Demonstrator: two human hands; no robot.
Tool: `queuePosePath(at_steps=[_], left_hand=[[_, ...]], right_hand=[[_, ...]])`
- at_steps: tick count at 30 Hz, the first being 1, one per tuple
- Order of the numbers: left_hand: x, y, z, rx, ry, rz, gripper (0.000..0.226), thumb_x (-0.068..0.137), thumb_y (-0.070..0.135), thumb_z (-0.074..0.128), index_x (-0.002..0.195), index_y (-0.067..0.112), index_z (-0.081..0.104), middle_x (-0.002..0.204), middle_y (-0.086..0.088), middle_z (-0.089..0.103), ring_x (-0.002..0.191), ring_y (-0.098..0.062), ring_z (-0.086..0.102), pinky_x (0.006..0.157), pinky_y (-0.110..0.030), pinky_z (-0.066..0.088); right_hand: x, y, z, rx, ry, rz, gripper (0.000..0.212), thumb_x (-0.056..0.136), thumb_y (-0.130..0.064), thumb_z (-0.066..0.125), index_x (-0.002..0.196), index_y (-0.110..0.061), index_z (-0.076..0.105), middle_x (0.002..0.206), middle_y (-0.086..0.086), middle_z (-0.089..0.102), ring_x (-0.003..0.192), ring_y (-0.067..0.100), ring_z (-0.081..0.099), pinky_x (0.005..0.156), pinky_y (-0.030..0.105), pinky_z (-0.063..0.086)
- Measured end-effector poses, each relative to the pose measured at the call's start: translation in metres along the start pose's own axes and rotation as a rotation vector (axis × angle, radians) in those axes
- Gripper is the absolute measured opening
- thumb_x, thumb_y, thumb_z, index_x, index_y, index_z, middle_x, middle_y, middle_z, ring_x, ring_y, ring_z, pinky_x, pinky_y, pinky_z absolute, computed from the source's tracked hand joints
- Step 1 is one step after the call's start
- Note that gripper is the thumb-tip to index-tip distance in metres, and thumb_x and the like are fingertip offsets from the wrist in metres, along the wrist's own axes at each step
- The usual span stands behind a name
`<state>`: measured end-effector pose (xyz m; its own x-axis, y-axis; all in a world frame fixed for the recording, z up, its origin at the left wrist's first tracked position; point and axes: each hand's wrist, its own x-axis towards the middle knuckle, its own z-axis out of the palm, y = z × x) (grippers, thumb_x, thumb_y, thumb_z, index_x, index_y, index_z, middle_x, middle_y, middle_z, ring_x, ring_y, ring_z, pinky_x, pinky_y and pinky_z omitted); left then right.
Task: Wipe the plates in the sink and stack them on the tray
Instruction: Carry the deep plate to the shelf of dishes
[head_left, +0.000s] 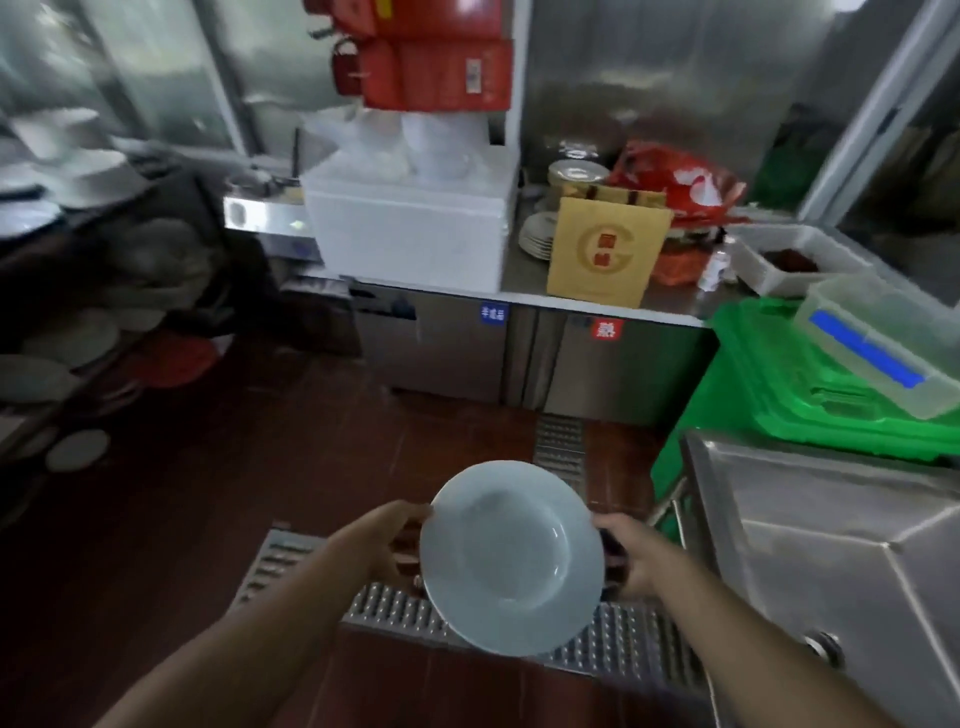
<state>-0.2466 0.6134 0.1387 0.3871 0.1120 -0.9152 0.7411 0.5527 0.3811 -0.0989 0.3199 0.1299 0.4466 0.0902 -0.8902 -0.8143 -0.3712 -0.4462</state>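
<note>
Both hands (387, 540) (2) gripping plate (511, 556)

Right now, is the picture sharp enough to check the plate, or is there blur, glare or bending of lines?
Head view: the plate between the left hand and right hand is fairly sharp; the shelves at the left edge are dark and smeared by motion blur; the steel wall gives soft glare; the wide lens bends the counter edge.
</note>
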Motion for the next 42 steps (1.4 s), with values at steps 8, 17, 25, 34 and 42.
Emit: queuePosePath(at_steps=[8,17,25,34,42], left_hand=[[-0.019,0.007,-0.164,-0.235,0.111,0.036,0.032,0.089,0.029,0.075,0.105,0.006,0.06,0.095,-0.011,0.055,0.079,-0.031,0.056,0.094,-0.063,0.05],[-0.041,0.007,-0.345,-0.489,0.229,0.03,0.033,0.09,0.038,0.07,0.098,0.01,0.055,0.077,-0.006,0.047,0.061,-0.022,0.046,0.074,-0.044,0.055],[-0.057,0.003,-0.457,-0.744,0.345,0.071,0.026,0.088,0.03,0.073,0.097,0.008,0.062,0.075,-0.011,0.065,0.075,-0.032,0.067,0.088,-0.058,0.054],[-0.084,0.013,-0.565,-1.031,0.478,0.146,0.041,0.085,0.034,0.075,0.111,0.003,0.067,0.113,-0.015,0.068,0.105,-0.037,0.066,0.096,-0.054,0.05],[-0.11,0.032,-0.661,-1.234,0.611,0.174,0.024,0.089,0.028,0.072,0.101,0.008,0.065,0.101,-0.013,0.062,0.093,-0.034,0.06,0.099,-0.052,0.046]], right_hand=[[0.011,-0.053,0.18,-0.236,-0.12,-0.028,0.054,0.068,-0.035,0.086,0.109,-0.005,0.071,0.106,0.019,0.073,0.099,0.04,0.07,0.085,0.062,0.054],[0.055,-0.098,0.394,-0.42,-0.298,0.036,0.061,0.045,-0.033,0.096,0.097,-0.016,0.069,0.096,0.012,0.071,0.087,0.036,0.07,0.081,0.057,0.055],[0.009,-0.13,0.586,-0.747,-0.375,-0.039,0.053,0.068,-0.037,0.084,0.111,-0.008,0.072,0.1,0.013,0.076,0.091,0.035,0.073,0.081,0.052,0.058],[-0.027,-0.167,0.783,-1.101,-0.61,-0.265,0.038,0.089,-0.038,0.068,0.111,-0.008,0.061,0.16,0.016,0.026,0.145,0.044,0.022,0.116,0.065,0.016],[-0.056,-0.169,0.941,-1.237,-0.718,-0.276,0.048,0.092,-0.03,0.061,0.133,-0.006,0.052,0.154,0.013,0.031,0.144,0.047,0.018,0.115,0.066,0.016]])
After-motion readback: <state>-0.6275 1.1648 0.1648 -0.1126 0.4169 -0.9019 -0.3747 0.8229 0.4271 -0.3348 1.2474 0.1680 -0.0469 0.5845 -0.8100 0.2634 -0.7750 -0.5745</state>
